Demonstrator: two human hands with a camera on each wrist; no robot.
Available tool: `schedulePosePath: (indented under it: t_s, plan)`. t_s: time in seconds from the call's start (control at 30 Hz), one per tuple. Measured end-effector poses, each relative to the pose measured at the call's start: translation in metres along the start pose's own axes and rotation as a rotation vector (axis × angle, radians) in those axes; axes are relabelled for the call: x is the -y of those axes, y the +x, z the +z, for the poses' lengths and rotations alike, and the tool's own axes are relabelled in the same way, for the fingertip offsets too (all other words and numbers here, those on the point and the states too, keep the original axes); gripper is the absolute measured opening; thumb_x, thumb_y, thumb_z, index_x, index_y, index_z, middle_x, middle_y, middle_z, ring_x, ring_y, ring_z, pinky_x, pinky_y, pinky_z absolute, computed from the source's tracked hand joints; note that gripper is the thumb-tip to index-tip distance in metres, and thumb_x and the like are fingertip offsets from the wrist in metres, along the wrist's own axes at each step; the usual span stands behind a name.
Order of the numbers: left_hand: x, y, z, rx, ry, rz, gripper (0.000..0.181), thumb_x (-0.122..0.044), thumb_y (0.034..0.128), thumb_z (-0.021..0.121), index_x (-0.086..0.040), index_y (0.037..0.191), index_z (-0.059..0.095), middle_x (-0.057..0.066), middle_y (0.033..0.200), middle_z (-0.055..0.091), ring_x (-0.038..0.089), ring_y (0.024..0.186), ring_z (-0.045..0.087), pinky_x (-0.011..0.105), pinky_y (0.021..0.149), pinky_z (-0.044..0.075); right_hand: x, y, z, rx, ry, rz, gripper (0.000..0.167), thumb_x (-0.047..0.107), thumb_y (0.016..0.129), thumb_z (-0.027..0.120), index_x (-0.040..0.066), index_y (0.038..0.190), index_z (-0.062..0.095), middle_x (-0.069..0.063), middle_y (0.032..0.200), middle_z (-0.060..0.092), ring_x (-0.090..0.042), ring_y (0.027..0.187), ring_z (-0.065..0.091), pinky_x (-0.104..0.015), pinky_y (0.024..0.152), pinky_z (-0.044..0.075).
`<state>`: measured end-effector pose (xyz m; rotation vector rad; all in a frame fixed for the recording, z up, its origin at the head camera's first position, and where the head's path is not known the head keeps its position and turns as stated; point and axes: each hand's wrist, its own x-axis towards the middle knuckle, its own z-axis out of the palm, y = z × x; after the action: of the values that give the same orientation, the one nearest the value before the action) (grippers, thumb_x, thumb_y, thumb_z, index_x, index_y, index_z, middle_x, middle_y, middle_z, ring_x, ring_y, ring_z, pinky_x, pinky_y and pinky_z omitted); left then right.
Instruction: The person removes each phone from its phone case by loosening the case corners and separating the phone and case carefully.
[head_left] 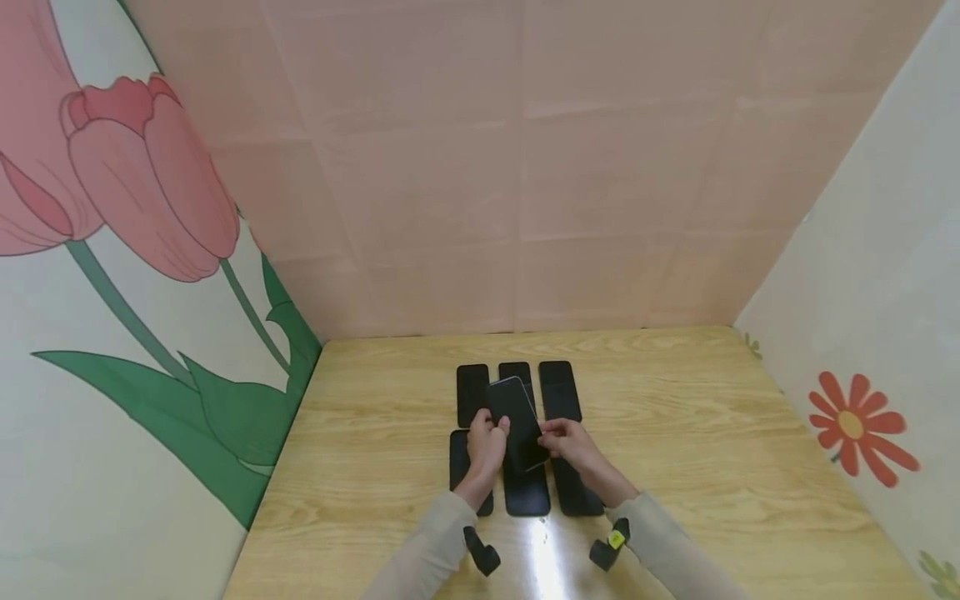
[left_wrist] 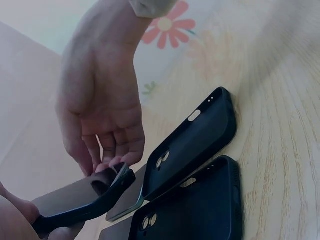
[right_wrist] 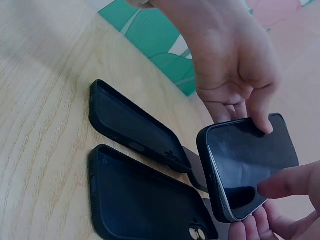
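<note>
A smartphone [right_wrist: 245, 155] with a dark glossy screen lies in a black phone case [right_wrist: 212, 180], tilted above the table. Along one end, its silver edge shows above the case rim. My left hand [head_left: 486, 446] grips one long side, thumb over the screen. At the near right corner, my right hand [head_left: 573, 446] pinches the phone and case, thumb on the screen and fingers underneath. Three black phone cases lie below in a front row: a left case [head_left: 457, 467], a middle case [head_left: 527, 496] and a right case [head_left: 577, 492]. The wrist views show their hollow insides and camera cutouts.
Behind the cases is a back row of flat dark slabs: a left slab [head_left: 472, 396], a middle slab [head_left: 515, 369] partly covered by the held phone, and a right slab [head_left: 558, 392]. The wooden table [head_left: 375, 433] meets a pink backdrop [head_left: 450, 208] and floral side walls.
</note>
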<state>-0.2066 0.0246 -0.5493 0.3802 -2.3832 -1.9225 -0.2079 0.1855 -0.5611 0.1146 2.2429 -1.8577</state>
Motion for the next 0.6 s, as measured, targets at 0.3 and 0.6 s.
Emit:
schedulePosePath:
  t_s: [0.3,0.6]
  plan:
    - [-0.0001,-0.0023,0.0051,-0.010,0.076,0.068,0.013,-0.010,0.0962,0.062,0.001,0.104,0.061,0.011,0.093,0.068,0.023,0.081,0.059,0.042,0.074,0.048,-0.0054,0.0036,-0.0015,-0.011,-0.014,0.085,0.036,-0.001,0.087,0.068,-0.014,0.118,0.058,-0.016,0.098,0.062,-0.018,0.081,0.059,-0.033,0.074,0.052]
    - [0.0008,-0.0005,0.0057,0.012,0.047,0.074,0.014,-0.008,0.0972,0.061,0.003,0.105,0.061,0.015,0.098,0.069,0.022,0.083,0.062,0.040,0.074,0.051,-0.0078,0.0043,-0.0093,0.026,0.052,0.094,0.037,-0.001,0.086,0.071,-0.015,0.118,0.059,-0.020,0.109,0.063,-0.019,0.088,0.064,-0.038,0.082,0.054]
